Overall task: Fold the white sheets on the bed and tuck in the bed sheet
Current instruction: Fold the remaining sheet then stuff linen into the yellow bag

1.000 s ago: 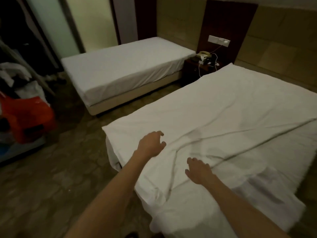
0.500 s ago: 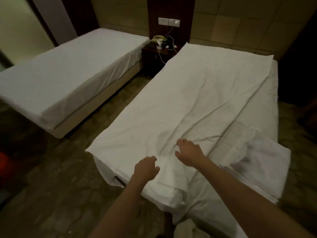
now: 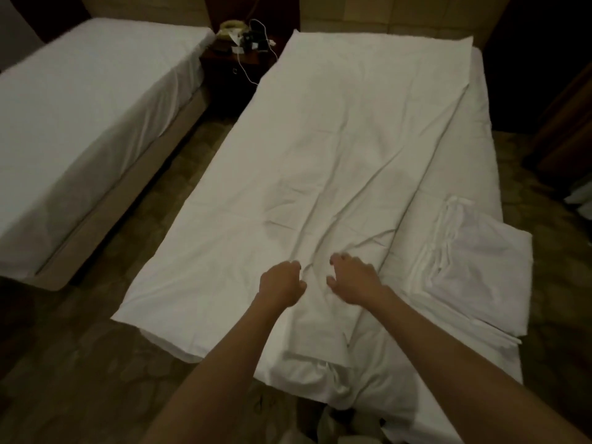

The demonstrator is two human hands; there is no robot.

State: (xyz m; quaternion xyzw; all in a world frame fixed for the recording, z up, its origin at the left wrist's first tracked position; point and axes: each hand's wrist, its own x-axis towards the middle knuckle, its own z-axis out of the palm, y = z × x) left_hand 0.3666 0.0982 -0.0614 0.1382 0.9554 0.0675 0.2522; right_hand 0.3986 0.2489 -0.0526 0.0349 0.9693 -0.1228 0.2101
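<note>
A large white sheet (image 3: 336, 161) lies spread lengthwise over the near bed (image 3: 480, 174), wrinkled toward the foot end. Both my hands rest on it close together near that end. My left hand (image 3: 282, 283) has its fingers bent with the tips down on the cloth. My right hand (image 3: 352, 282) lies beside it with fingers spread on the cloth. A small crease rises between them. A folded white sheet (image 3: 477, 264) lies on the bed's right side, overhanging the edge. The bed sheet's loose end (image 3: 346, 389) hangs bunched at the foot.
A second made bed (image 3: 86, 116) stands to the left across a tiled aisle (image 3: 179, 174). A dark nightstand (image 3: 237, 68) with a telephone and cables sits between the beds at the headboard wall. Some white cloth (image 3: 339, 427) lies on the floor by my feet.
The view has swung round to look straight up the bed from its foot. My hands have come closer together at the middle of the sheet.
</note>
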